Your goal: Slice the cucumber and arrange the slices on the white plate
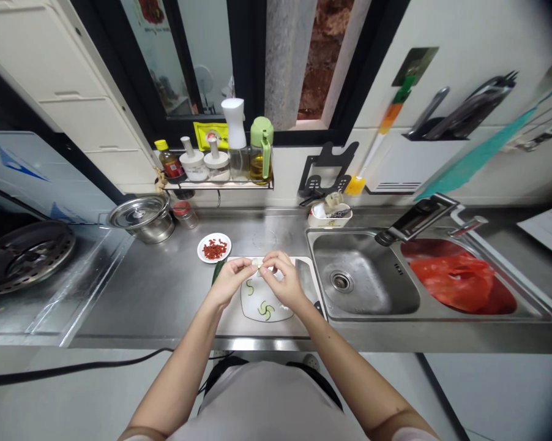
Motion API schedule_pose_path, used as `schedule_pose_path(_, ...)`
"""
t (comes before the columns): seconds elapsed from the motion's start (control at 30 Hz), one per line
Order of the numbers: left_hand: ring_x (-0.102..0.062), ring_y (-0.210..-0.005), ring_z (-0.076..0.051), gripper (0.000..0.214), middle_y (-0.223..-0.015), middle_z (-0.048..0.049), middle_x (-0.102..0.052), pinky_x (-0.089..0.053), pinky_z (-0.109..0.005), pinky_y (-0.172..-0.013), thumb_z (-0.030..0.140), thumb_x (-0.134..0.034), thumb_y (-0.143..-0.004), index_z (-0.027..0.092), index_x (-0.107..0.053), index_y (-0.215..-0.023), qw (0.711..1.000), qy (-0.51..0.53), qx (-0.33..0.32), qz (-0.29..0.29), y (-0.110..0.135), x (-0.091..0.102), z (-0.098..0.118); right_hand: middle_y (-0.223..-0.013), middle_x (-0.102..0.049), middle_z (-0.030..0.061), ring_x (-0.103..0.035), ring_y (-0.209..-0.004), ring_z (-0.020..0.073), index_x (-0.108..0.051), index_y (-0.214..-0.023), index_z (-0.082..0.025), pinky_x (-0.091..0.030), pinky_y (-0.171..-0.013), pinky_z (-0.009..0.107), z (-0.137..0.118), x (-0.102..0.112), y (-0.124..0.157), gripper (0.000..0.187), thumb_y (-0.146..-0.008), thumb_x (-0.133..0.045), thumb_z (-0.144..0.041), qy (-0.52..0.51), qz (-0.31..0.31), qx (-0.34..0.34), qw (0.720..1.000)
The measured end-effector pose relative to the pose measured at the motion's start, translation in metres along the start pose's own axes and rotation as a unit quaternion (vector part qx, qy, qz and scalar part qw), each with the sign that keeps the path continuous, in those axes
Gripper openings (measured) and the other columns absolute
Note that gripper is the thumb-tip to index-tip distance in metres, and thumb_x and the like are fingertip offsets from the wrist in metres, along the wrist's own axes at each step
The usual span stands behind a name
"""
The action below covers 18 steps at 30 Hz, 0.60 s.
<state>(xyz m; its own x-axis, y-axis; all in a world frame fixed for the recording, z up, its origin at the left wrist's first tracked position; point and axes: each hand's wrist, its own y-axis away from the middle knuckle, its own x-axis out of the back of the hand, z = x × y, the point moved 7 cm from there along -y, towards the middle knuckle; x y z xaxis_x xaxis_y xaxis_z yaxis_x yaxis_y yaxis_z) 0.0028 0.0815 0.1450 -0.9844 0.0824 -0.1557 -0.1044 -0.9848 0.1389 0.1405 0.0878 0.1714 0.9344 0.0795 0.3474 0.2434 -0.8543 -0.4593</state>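
Note:
My left hand [230,280] and my right hand [283,280] meet over the far edge of a white square plate [267,293]. Between their pinched fingertips is a small pale-green piece that looks like a cucumber slice [259,264], mostly covered by the fingers. Several curved cucumber slices [265,310] form a pinwheel near the plate's front, and more thin slices [249,287] lie at its left. Under the plate is a light cutting board [230,326]. A knife [306,280] rests along the board's right side. A dark green cucumber [218,270] shows partly behind my left hand.
A small white dish [215,237] of red pieces stands behind the board. To the right is a sink [363,263], its second basin holding a red plastic bag [455,280]. A lidded steel pot [150,222] and a jar [185,215] stand back left, below a condiment shelf [221,185].

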Motion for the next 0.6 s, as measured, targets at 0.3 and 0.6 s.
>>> schedule_pose_path(0.3, -0.051, -0.069, -0.013, 0.034, -0.074, -0.0020, -0.061, -0.039, -0.024, -0.067, 0.047, -0.069, -0.072, 0.014, -0.064, -0.080, 0.999, -0.040, -0.008, -0.005, 0.0016, -0.0015, 0.0014, -0.085, -0.061, 0.0034, -0.053, -0.083, 0.0170, -0.059, -0.074, -0.023, -0.043, -0.068, 0.031, 0.0000, -0.0038, -0.0040, 0.013, -0.085, -0.055, -0.030, -0.017, -0.024, -0.010, 1.000)
schedule_pose_path(0.6, -0.044, -0.066, -0.011, 0.030, -0.069, 0.0010, -0.054, -0.036, -0.024, -0.066, 0.046, -0.063, -0.076, 0.016, -0.059, -0.074, 0.990, -0.116, -0.066, 0.036, 0.0054, 0.0002, 0.0083, -0.081, -0.059, 0.0024, -0.055, -0.079, 0.0148, -0.059, -0.068, -0.021, -0.042, -0.063, 0.026, 0.0040, -0.0084, -0.0061, 0.013, -0.079, -0.056, -0.028, -0.108, -0.010, -0.077, 0.991)
